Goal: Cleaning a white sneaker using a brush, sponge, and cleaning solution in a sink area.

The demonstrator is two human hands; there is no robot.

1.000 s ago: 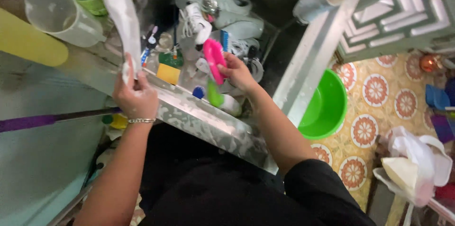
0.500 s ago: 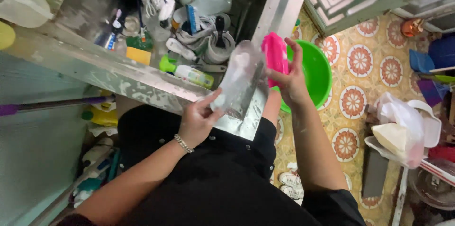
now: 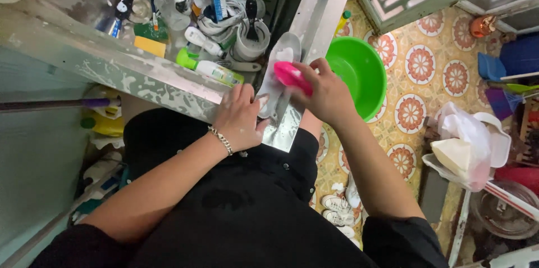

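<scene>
Your left hand [image 3: 242,119] holds a soapy insole [image 3: 279,80]; your right hand [image 3: 325,91] grips a pink brush [image 3: 292,74] on it, with the cluttered sink [image 3: 140,74] and green basin [image 3: 359,71] just beside.

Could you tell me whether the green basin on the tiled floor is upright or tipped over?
Upright. The green basin sits on the patterned floor tiles with its round opening facing up; its inside wall shows all around.

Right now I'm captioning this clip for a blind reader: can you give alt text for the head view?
Seen from above, the left hand holds a soapy shoe insole while the right hand presses a pink brush on it, beside a cluttered metal sink and a green basin.
</scene>
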